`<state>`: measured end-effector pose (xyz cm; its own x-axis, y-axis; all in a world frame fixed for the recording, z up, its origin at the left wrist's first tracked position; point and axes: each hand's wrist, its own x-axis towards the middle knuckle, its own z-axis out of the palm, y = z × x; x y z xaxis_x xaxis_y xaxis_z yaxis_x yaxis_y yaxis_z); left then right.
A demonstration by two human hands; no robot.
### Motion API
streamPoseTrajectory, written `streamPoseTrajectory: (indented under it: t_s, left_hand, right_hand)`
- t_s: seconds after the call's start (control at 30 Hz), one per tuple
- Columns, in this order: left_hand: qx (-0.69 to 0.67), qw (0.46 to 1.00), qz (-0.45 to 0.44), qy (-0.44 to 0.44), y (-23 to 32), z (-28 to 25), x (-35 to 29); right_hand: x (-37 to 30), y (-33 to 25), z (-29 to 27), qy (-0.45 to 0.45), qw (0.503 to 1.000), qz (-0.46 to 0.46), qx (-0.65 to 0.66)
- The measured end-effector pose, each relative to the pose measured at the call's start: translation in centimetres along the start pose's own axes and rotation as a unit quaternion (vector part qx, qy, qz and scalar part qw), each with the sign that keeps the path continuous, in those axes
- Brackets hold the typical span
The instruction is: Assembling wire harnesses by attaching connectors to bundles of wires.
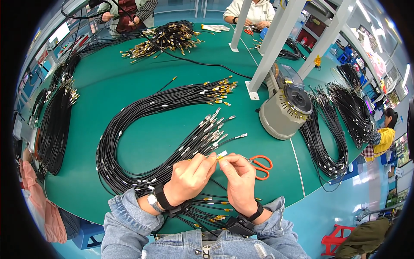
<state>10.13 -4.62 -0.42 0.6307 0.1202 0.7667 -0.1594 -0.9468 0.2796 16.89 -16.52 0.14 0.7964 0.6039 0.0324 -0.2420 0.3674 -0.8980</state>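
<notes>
Fingertips of my left hand and my right hand meet over the green table, both pinching a small cable end with white and yellow parts. Most of its cable is hidden by my hands. Just beyond lies a thick U-shaped bundle of black cables, its white-tagged ends pointing right. Beside my right hand rest scissors with orange handles, their blades partly hidden behind that hand. Below my wrists, more black cables with yellow ends fan out near the table edge.
A grey round machine stands right of the bundle, by white metal posts. More cable bundles hang at the left and right. A cable pile lies at the back. Other people work across the table.
</notes>
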Motion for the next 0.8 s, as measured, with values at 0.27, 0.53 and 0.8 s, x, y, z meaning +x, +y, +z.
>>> streamPoseTrajectory:
  t_s: [0.27, 0.53, 0.8]
  left_hand:
    - [0.008, 1.000, 0.004, -0.004, 0.06, -0.08, -0.01]
    - [0.011, 1.000, 0.012, 0.000, 0.01, -0.01, -0.04]
    - [0.016, 1.000, 0.017, 0.011, -0.12, 0.25, -0.10]
  right_hand:
    - [-0.11, 0.21, -0.07, 0.012, 1.000, 0.010, 0.013]
    - [-0.32, 0.19, 0.00, 0.022, 0.998, 0.042, 0.038]
    - [-0.29, 0.38, -0.14, 0.024, 0.998, 0.035, 0.048]
